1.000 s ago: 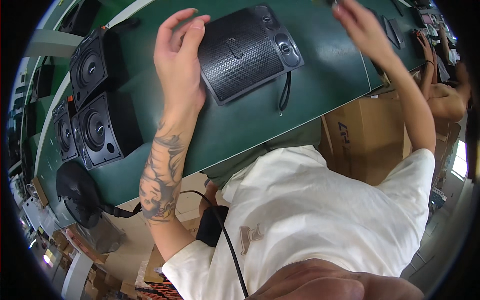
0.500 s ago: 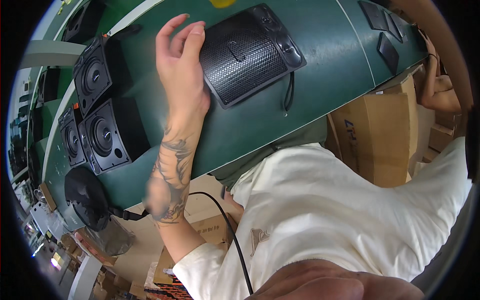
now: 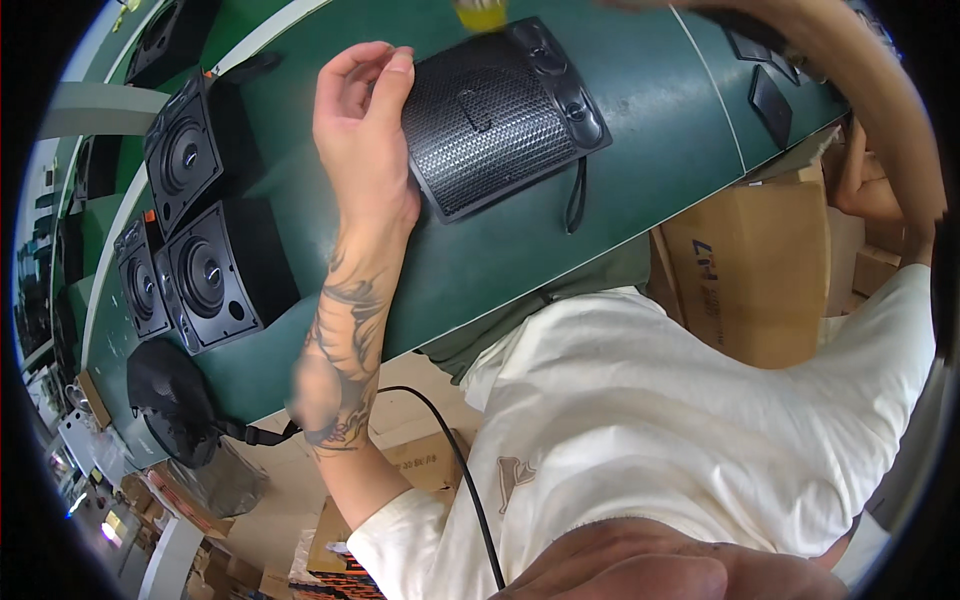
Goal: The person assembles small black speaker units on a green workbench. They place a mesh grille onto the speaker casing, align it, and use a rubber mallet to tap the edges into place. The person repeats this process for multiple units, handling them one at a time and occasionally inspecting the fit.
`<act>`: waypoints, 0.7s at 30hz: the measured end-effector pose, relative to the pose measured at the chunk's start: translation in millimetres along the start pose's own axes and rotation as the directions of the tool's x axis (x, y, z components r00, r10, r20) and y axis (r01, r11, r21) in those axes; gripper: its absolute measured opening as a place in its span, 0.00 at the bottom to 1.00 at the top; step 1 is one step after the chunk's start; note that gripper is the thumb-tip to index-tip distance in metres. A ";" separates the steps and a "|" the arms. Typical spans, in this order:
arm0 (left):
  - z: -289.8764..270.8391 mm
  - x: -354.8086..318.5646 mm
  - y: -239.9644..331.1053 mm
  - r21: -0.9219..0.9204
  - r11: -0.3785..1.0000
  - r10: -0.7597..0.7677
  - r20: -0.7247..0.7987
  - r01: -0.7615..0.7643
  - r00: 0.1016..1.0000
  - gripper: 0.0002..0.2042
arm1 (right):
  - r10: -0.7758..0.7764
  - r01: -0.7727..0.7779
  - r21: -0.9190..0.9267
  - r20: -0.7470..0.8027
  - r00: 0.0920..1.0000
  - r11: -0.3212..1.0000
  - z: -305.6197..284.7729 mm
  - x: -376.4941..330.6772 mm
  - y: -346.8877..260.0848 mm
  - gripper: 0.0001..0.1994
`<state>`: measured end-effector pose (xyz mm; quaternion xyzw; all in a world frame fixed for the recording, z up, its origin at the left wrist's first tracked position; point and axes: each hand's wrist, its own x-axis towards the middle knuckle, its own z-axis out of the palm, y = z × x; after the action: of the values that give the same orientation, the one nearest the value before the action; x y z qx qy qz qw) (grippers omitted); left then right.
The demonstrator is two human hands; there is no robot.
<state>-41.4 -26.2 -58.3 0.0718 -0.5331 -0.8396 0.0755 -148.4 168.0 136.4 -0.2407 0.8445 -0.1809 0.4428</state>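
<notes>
A black box-shaped speaker (image 3: 480, 125) with a perforated metal grille lies on the green table, a strap loop (image 3: 577, 195) hanging from its near right side. My left hand (image 3: 365, 125) rests against its left edge, fingers curled and thumb bent to them. Whatever they pinch, if anything, is too small to make out. My right arm arches over the far right, and my right hand (image 3: 630, 4) is cut off by the top edge, its fingers hidden. Just beyond the speaker stands a yellow object (image 3: 482, 14), partly out of view.
Several black speakers with exposed round cones (image 3: 205, 275) stand at the left, near a black mesh bag (image 3: 170, 395). Flat black panels (image 3: 770, 105) lie at the far right. A cardboard box (image 3: 750, 270) stands beside the table. Another person's arm (image 3: 868, 180) shows at right.
My right arm has swung into view across the top right, its hand at the top edge. More of the yellow object shows. My left hand stays beside the speaker.
</notes>
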 end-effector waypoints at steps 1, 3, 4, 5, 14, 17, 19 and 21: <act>-0.7 -0.7 -0.5 0.005 1.000 0.003 0.006 -0.003 1.000 0.14 | -0.113 0.086 -0.211 -0.118 0.987 0.974 20.0 -2.9 7.2 0.18; -0.6 -0.9 -0.7 0.008 1.000 -0.001 0.007 0.001 1.000 0.14 | -0.246 0.151 -0.350 -0.244 0.938 0.924 33.4 -7.3 21.2 0.17; -1.7 -2.0 -1.0 0.005 1.000 -0.008 0.001 0.008 1.000 0.14 | -0.296 0.189 -0.355 -0.277 0.914 0.916 33.4 -7.8 26.0 0.17; -1.2 -2.2 -1.4 -0.003 1.000 -0.015 0.003 0.015 1.000 0.14 | -0.367 0.228 -0.388 -0.333 0.869 0.893 31.4 1.1 43.4 0.16; -2.8 -4.1 -4.5 0.026 1.000 0.005 0.026 -0.006 1.000 0.14 | -0.321 -0.119 -0.494 -0.711 0.626 0.861 67.4 26.2 179.2 0.22; -3.9 -0.7 -6.9 0.021 0.999 -0.025 0.038 0.024 0.999 0.13 | -0.246 -0.177 -0.402 -0.795 0.555 0.899 91.0 24.5 201.2 0.23; -8.6 3.1 -7.3 -0.016 0.999 -0.029 0.075 0.030 0.997 0.14 | -0.306 -0.138 -0.417 -0.820 0.483 0.898 96.4 26.7 207.9 0.21; -11.7 -3.5 -4.9 0.031 0.999 -0.011 0.087 0.008 0.996 0.16 | -0.452 -0.131 -0.527 -0.811 0.371 0.839 101.3 23.4 192.2 0.20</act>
<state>-35.9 -33.8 -67.5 0.0389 -0.5484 -0.8340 0.0472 -122.7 302.7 -33.8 -0.2924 0.9301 -0.0966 -0.2004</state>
